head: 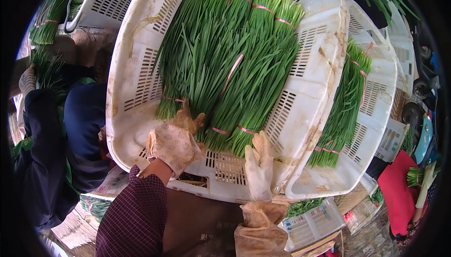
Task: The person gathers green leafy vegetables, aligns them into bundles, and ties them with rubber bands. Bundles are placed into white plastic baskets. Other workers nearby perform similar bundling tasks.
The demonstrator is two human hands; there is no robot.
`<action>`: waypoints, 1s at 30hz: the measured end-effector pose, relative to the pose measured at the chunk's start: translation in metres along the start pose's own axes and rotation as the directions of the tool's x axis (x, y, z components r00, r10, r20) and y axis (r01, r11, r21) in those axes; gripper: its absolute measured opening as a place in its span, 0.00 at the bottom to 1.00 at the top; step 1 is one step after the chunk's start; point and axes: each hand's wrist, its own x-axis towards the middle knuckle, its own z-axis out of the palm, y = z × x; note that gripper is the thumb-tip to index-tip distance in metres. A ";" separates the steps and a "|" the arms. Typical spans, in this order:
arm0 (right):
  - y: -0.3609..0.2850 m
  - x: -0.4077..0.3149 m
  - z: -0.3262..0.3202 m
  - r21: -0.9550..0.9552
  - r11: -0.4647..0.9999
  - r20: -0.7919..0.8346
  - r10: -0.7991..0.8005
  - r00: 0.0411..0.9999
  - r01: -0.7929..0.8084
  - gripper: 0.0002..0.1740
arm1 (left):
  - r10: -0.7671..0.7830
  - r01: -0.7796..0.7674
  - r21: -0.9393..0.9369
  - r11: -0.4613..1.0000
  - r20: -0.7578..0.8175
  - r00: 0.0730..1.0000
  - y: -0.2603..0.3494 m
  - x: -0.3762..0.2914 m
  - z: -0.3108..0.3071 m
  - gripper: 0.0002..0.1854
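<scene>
Bundles of garlic chives (229, 63), tied with pink bands, lie side by side in a white slotted plastic crate (119, 80) before me. Along the far side the pale stem ends point away; on the near side others point toward me. My left hand (188, 121), in a stained glove with a patterned cuff, rests at the near-left bundle's stem ends, fingers spread. At the near-right bundle's stem ends is my right hand (260, 162), in a whitish glove, its fingers slightly apart and nothing seen gripped. A loose-looking pink band (232, 72) lies across the leaves.
A second white crate (382, 116) holding chives (343, 112) adjoins on the right. At left, a person in dark clothes (42, 151) handles greens. Another person's sleeved arm (424, 190) shows at far right. Below lies a smaller crate (313, 225); a scooter (422, 140) stands beyond.
</scene>
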 end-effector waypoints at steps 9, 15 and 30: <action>-0.037 -0.102 -0.055 -0.051 0.996 0.242 0.085 0.967 -0.075 0.23 | 0.214 -0.270 -0.289 0.919 -0.211 0.954 -0.029 -0.100 -0.032 0.24; -0.012 -0.143 -0.082 -0.183 0.983 0.478 0.109 0.872 -0.023 0.22 | 0.156 -0.153 -0.774 0.615 -0.071 0.985 -0.033 -0.219 -0.033 0.13; -0.015 -0.224 -0.155 -0.464 0.821 0.748 0.161 0.644 0.333 0.16 | -0.376 -0.036 -0.953 0.301 -0.153 0.914 -0.167 -0.504 0.103 0.32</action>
